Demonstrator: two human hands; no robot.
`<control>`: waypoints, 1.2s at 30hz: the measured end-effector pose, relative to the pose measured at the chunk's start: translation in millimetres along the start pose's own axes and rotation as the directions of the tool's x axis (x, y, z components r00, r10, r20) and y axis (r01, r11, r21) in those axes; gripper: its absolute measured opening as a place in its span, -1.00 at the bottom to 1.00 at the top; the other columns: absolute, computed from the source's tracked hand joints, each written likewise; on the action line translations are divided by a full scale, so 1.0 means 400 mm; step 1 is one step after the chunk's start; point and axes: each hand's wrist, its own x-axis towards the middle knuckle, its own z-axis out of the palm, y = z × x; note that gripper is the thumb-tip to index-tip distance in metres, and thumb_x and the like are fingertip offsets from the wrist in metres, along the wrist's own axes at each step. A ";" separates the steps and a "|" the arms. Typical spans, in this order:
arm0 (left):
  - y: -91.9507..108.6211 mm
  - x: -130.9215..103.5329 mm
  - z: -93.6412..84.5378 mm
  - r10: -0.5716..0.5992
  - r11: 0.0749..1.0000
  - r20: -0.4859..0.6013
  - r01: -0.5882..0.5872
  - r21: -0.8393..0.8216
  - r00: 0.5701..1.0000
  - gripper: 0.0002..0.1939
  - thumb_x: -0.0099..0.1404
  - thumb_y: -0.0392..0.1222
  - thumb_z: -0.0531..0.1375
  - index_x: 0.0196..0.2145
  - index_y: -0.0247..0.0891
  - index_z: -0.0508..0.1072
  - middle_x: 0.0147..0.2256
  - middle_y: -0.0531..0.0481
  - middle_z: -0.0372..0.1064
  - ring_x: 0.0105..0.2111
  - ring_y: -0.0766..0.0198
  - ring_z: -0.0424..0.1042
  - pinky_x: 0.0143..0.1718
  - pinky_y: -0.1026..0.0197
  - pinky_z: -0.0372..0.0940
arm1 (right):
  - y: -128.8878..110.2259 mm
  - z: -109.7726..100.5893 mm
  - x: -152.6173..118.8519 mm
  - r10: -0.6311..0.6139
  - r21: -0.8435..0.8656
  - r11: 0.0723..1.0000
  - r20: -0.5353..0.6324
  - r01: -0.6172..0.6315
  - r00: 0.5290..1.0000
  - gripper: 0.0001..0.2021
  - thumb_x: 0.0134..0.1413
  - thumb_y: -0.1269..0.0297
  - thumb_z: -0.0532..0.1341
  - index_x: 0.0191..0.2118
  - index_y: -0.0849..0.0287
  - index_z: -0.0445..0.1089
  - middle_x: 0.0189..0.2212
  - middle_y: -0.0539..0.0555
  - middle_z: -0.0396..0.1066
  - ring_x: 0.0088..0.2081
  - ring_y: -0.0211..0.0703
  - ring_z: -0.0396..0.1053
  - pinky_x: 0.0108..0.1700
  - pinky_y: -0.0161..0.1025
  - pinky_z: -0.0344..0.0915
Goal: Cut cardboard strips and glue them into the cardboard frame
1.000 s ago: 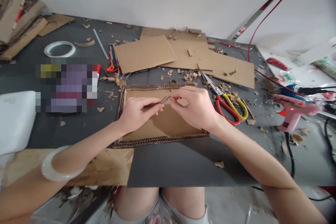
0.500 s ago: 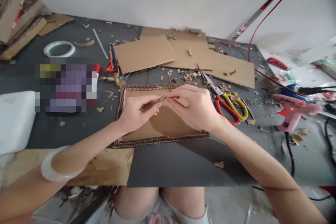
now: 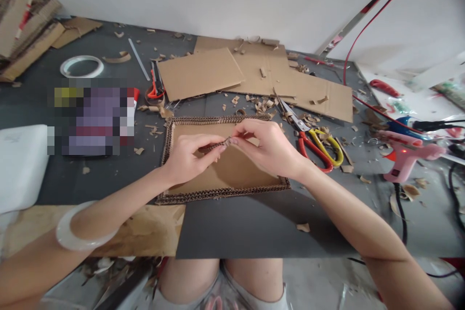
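My left hand (image 3: 191, 157) pinches a small corrugated cardboard strip (image 3: 219, 145) between thumb and fingers. At the strip's right end, my right hand (image 3: 267, 147) has its thumb and fingertips closed on it. Both hands hover over a shallow rectangular cardboard tray (image 3: 232, 174), whose rim is built of stacked corrugated strips. The tray's right side is partly covered by my right hand and wrist. Just right of that hand lie scissors (image 3: 303, 128) with one red and one yellow handle, blades pointing away from me.
Cardboard sheets (image 3: 199, 75) and many scraps lie behind the tray. A pink glue gun (image 3: 405, 155) with a lit red light stands at right. To the left are a tape roll (image 3: 82, 67), an orange utility knife (image 3: 155, 85), a pixelated object (image 3: 96, 121) and a white box (image 3: 23, 167).
My right fingertips have come left onto the end of the strip, closing the small gap between the hands. My left hand has barely moved.
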 end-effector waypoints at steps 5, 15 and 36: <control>0.000 -0.002 0.002 -0.060 0.998 0.024 0.060 0.009 0.998 -0.87 0.24 -0.25 0.16 -0.30 -0.31 0.50 -0.55 0.07 0.48 -0.63 0.43 0.40 -0.51 0.41 0.35 | 0.000 0.006 -0.003 -0.016 -0.031 0.999 0.030 0.017 0.999 -0.93 0.08 0.45 0.07 -0.40 0.22 0.25 -0.46 0.04 0.33 -0.42 -0.28 0.24 -0.32 -0.30 0.21; -0.007 -0.009 0.001 -0.087 0.994 0.044 0.090 -0.068 0.995 -0.85 0.25 -0.29 0.14 -0.27 -0.35 0.49 -0.53 0.03 0.49 -0.61 0.42 0.42 -0.51 0.39 0.37 | 0.040 -0.029 0.012 0.082 -0.248 0.960 -0.187 -0.128 0.979 -0.88 0.05 0.40 0.11 -0.48 0.22 0.29 -0.54 0.03 0.34 -0.47 -0.27 0.25 -0.36 -0.30 0.16; -0.011 -0.010 0.009 -0.044 0.999 0.018 0.043 0.019 0.999 -0.87 0.25 -0.26 0.13 -0.29 -0.33 0.46 -0.58 0.08 0.45 -0.64 0.42 0.39 -0.52 0.38 0.32 | -0.026 0.031 -0.025 -0.066 -0.269 0.963 -0.132 0.028 0.989 -0.77 0.09 0.46 0.12 -0.47 0.20 0.50 -0.46 0.07 0.51 -0.44 -0.25 0.41 -0.37 -0.35 0.27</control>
